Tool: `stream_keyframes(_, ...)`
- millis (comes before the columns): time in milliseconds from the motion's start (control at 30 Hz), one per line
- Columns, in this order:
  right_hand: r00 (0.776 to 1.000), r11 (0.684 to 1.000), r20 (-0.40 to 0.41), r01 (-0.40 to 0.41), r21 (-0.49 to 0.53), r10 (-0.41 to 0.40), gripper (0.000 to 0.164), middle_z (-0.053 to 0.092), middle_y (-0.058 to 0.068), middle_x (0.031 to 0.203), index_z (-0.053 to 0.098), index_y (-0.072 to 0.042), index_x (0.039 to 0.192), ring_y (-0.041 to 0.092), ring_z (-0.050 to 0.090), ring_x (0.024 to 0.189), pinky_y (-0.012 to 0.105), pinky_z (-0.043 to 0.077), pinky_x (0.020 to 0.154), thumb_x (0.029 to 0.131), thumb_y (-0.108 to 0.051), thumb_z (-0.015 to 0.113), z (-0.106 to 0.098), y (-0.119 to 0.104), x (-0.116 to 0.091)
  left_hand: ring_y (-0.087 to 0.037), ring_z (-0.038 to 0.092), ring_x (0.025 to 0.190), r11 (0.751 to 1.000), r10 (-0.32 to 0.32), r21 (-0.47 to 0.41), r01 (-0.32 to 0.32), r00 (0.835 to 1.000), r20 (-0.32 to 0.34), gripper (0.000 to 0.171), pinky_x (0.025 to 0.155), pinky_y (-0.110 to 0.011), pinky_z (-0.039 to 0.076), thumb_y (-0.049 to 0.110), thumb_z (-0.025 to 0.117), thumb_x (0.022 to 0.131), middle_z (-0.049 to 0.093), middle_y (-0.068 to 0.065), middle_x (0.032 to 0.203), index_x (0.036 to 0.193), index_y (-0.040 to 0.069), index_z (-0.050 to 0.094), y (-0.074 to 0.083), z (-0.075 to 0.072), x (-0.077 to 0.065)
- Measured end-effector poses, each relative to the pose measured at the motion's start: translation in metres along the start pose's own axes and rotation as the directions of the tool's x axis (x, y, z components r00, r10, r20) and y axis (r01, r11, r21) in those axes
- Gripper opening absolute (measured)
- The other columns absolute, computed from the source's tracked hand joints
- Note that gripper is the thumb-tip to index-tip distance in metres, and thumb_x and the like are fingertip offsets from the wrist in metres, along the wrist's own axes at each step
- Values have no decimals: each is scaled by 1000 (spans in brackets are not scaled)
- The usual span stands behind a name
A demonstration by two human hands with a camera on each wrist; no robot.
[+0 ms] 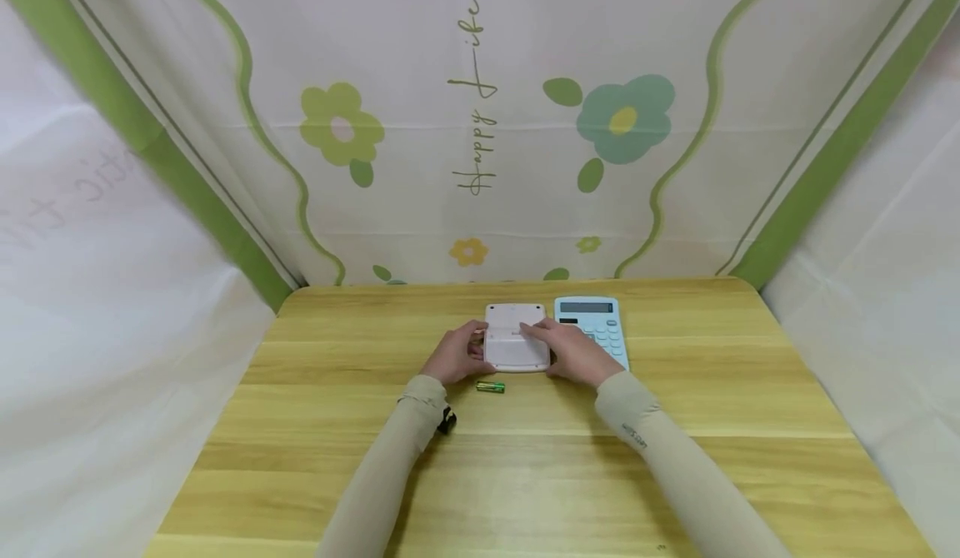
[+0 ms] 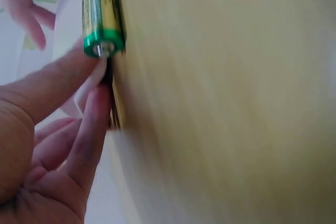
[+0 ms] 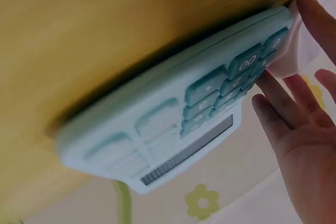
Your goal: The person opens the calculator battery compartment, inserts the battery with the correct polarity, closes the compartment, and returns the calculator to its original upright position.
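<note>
A person in beige sleeves (image 1: 375,475) holds a pale pink device (image 1: 516,351) with both hands at a wooden table (image 1: 517,483), the device lying back side up toward the table's far edge. The left hand (image 1: 456,354) grips it from the left, the thumb at the near corner and the other fingers bent along its side. The right hand (image 1: 576,351) grasps the opposite edge, the thumb down by the near right corner and a fingertip resting on the back panel. A light blue calculator (image 1: 588,307), face up with its display at the far end, lies just to the right of the device, partly hidden behind the right hand in the head view. A green and gold battery (image 1: 491,386) lies on its side on the table, just in front of the device and near the left thumb; the left wrist view shows its metal end close up. A small black object (image 1: 447,420) sits at the left wrist. Behind the table hangs a white cloth (image 1: 420,200) with green borders, printed flowers and the words "Happy Life."
</note>
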State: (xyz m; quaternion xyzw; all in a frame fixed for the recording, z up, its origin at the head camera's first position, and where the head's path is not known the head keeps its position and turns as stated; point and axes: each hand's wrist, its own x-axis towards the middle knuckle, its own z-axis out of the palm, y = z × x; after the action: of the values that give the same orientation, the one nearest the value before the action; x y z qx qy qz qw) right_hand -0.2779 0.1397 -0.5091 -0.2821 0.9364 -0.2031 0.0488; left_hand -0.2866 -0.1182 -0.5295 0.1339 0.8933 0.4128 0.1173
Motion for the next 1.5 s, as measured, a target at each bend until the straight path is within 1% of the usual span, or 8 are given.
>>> stream_keyframes(233, 999, 983, 8, -51, 176, 50, 97, 47, 20, 158, 41, -12, 159, 40, 46, 145, 54, 43, 118, 76, 2, 89, -5, 7, -3, -18, 71, 97, 997, 82, 13, -82, 996, 22, 80, 85, -27, 62, 8, 88, 82, 70, -16, 123, 153, 7, 50, -1, -2, 2)
stream_keyframes(333, 999, 971, 20, -50, 234, 47, 98, 47, 20, 158, 42, -9, 159, 39, 45, 145, 54, 44, 117, 75, -1, 91, -6, 8, -4, -16, 70, 98, 997, 74, -3, -74, 997, 35, 83, 86, -24, 61, 9, 87, 83, 70, -14, 123, 156, 8, 47, -2, -2, 1)
stream_keyframes(467, 999, 970, 23, -47, 240, 43, 96, 47, 20, 158, 43, -6, 157, 39, 46, 145, 53, 44, 117, 75, -3, 92, -7, 7, -6, -18, 71, 102, 998, 57, -37, -55, 997, 49, 83, 87, -23, 61, 9, 86, 84, 70, -16, 126, 156, 6, 45, -2, -4, -1)
stream_keyframes(733, 989, 952, -38, -127, 278, 143, 81, 56, 20, 150, 54, -2, 149, 39, 52, 140, 53, 46, 115, 76, 2, 89, -7, -3, -7, -18, 72, 99, 993, 11, -117, -2, 997, 78, 90, 85, -25, 62, 7, 90, 78, 71, -15, 119, 155, 5, 45, 3, -8, -2)
stream_keyframes(867, 984, 941, -57, -142, 308, 168, 76, 56, 19, 150, 58, -4, 146, 40, 50, 141, 54, 44, 116, 77, 3, 88, -8, -4, -6, -18, 73, 98, 994, 22, -111, -14, 998, 67, 88, 84, -25, 62, 7, 90, 78, 72, -15, 118, 154, 4, 47, 6, -11, -2)
stream_keyframes(1067, 988, 945, -56, -119, 304, 142, 72, 56, 18, 151, 62, -6, 143, 41, 49, 142, 56, 42, 118, 77, -1, 90, -14, -2, -8, -19, 72, 103, 995, 46, -89, -38, 995, 92, 84, 88, -26, 62, 11, 87, 84, 71, -15, 122, 156, 4, 44, 9, -16, -3)
stream_keyframes(1267, 995, 974, -75, -49, 223, 67, 65, 63, 17, 144, 65, -4, 139, 39, 58, 135, 53, 49, 112, 80, -10, 90, -20, 0, -7, -18, 69, 107, 996, 79, -58, -72, 987, 138, 82, 93, -28, 60, 13, 81, 91, 68, -13, 126, 160, 6, 38, 10, -25, -3)
stream_keyframes(1500, 998, 974, -59, 24, 226, -11, 66, 60, 17, 147, 60, -4, 144, 35, 63, 129, 50, 55, 104, 84, -13, 87, -28, 3, -8, -19, 65, 113, 990, 128, 34, -136, 975, 181, 78, 100, -34, 57, 27, 72, 99, 66, -9, 128, 164, 10, 31, 10, -32, -6)
